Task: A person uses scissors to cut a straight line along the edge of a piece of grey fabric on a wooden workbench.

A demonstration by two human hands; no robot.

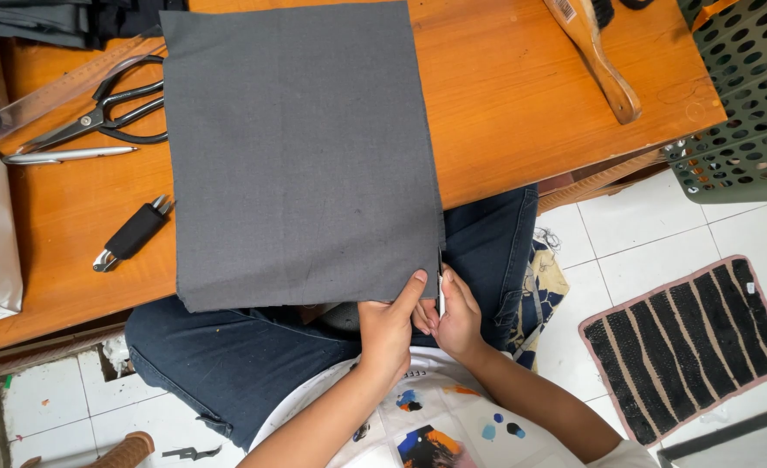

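**Both hands at the cloth's near corner**

Nearest me, my left hand and right hand meet at the near right corner of the grey cloth, just off the table's front edge and above my lap. The left fingers are pinched narrow on the cloth's hem, forefinger stretched up along it. The right fingers are closed on a thin white stick, chalk or a marker as far as I can tell, held upright against the cloth's right edge.

I judge the cloth light, limp and thin. It lies flat and smooth on the table, its near edge overhanging toward me, so it would slide easily on the polished wood and fold if lifted by one point. The corners and the hems are the sensible places to take hold; a pinch in the middle would only bunch it.

To the left of the cloth lie a black clipper, further off a pen and black scissors, the scissors touching the cloth's left edge. That side is crowded. To the right there is bare wood up to the table's edge, with a wooden brush handle at the far corner and a green perforated basket beyond it. Below that, tiled floor and a striped mat.
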